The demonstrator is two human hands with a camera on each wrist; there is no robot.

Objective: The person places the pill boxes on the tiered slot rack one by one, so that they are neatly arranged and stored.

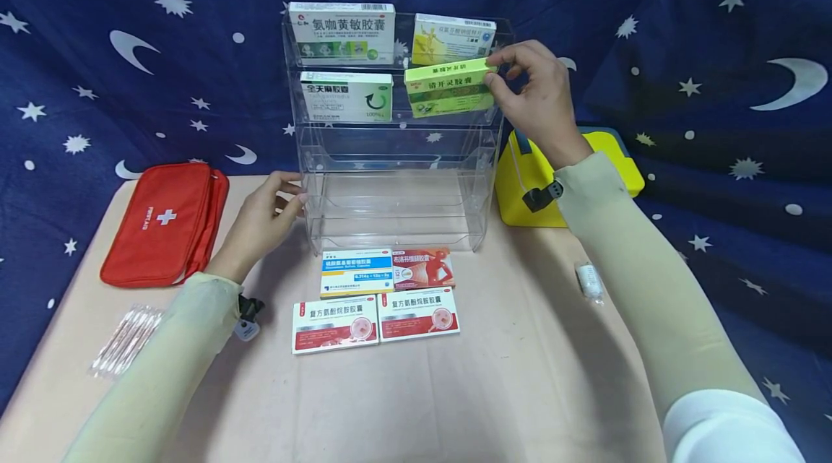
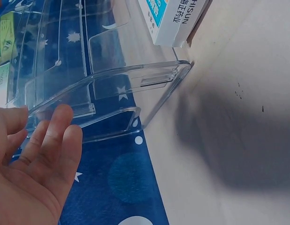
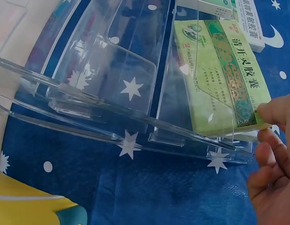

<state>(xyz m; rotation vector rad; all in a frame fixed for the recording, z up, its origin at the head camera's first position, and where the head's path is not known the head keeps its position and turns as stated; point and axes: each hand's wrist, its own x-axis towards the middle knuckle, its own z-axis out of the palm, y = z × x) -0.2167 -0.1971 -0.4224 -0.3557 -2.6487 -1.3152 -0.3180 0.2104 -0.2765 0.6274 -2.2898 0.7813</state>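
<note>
1. Pinching the right end of a light-green rectangular cardboard medicine box (image 1: pixel 448 87), the right hand (image 1: pixel 536 98) is holding it at the right slot of the second tier; the thumb and fingertips (image 3: pixel 276 110) are closing on the box's edge, which is sitting just behind the clear front wall.
2. Resting with relaxed, nearly straight fingers (image 2: pixel 56 136), the left hand (image 1: pixel 266 214) is touching the lower left side of the tall clear acrylic tiered rack (image 1: pixel 396 196) and gripping nothing.
3. Standing at the back of the beige cloth-covered table (image 1: pixel 520 376), the rack is carrying three other boxes: a white and green one (image 1: pixel 347 96) beside the held box, and a white one (image 1: pixel 341 31) and a yellow one (image 1: pixel 453 38) on the top tier.
4. Lying at the left is a red fabric first-aid pouch (image 1: pixel 162 224); sitting at the right, behind the right wrist, is a yellow plastic case (image 1: pixel 526 181).
5. Lying flat in front of the rack are four boxes: a blue and white one (image 1: pixel 356 271), a red one (image 1: pixel 422 268), and two white and red ones (image 1: pixel 334 324) (image 1: pixel 418 313).
6. Lying near the left edge is a clear packet of cotton swabs (image 1: pixel 126 340); near the right forearm is a small white gauze roll (image 1: pixel 589 281).
</note>
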